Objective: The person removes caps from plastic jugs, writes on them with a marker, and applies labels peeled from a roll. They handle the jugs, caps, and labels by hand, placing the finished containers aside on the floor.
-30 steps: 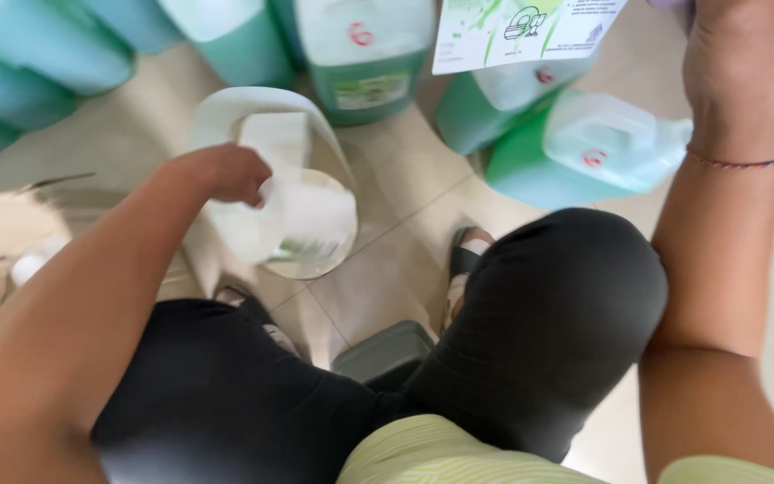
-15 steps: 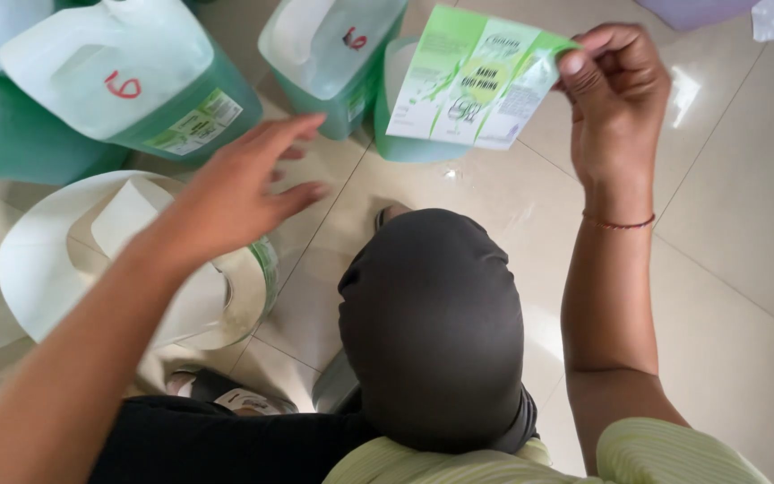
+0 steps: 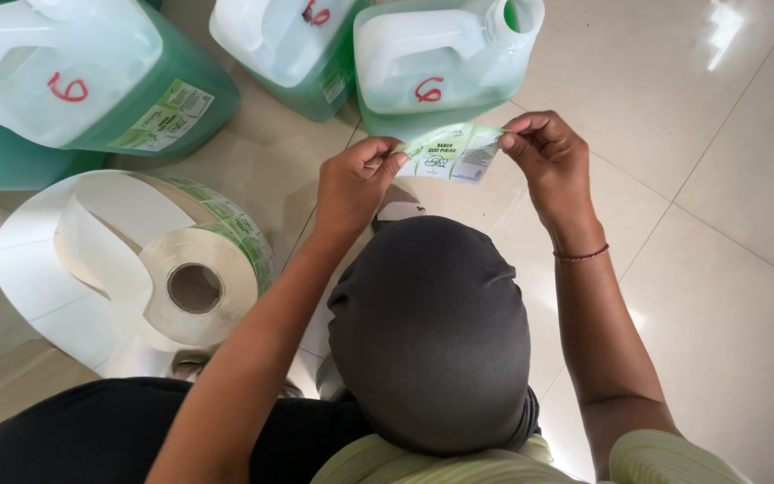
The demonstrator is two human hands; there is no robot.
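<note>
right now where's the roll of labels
In the head view the roll of labels lies on the floor at lower left, below the green jugs and beside the person's left arm.

I see bare forearms, a thin dark red wristband (image 3: 581,256) near my right hand (image 3: 548,157), black trousers (image 3: 429,332), and a pale green striped top (image 3: 459,466).
</note>
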